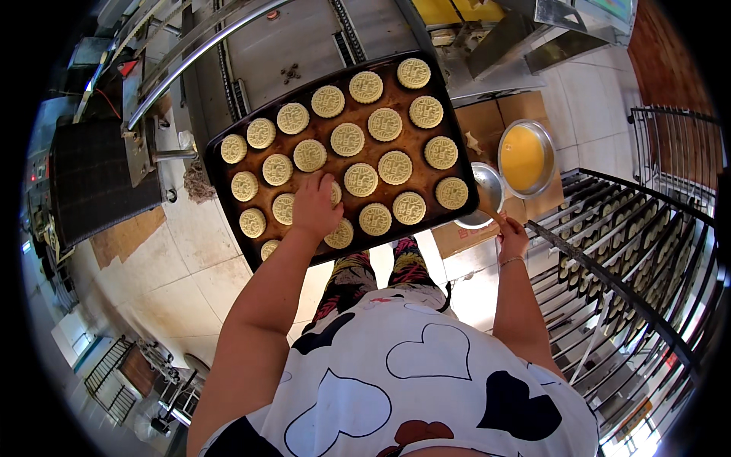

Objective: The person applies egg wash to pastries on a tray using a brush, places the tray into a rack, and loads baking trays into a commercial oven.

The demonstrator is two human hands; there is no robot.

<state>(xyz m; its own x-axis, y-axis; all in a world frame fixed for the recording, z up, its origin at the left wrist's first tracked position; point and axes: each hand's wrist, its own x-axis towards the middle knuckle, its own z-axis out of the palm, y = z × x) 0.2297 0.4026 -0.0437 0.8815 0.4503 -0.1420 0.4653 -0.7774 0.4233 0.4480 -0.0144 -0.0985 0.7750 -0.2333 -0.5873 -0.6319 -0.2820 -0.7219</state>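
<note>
A dark baking tray (242,135) holds rows of round, pale yellow mooncakes (347,139) with fluted edges and stamped tops. My left hand (318,204) reaches over the tray's near side, its thumb and fingers closed around one mooncake (336,193), which they partly cover. Just off the tray's near right corner, my right hand (513,238) pinches a thin, light wooden handle (492,215). That handle slants towards the tray corner, and what is at its far end cannot be made out.
Below the tray's right side, a steel bowl of orange-yellow liquid (524,158) and a second metal bowl (487,188) stand on cardboard (487,122). A metal rack (620,266) with pastry-filled trays is close on my right. Conveyor machinery (297,46) lies beyond the tray.
</note>
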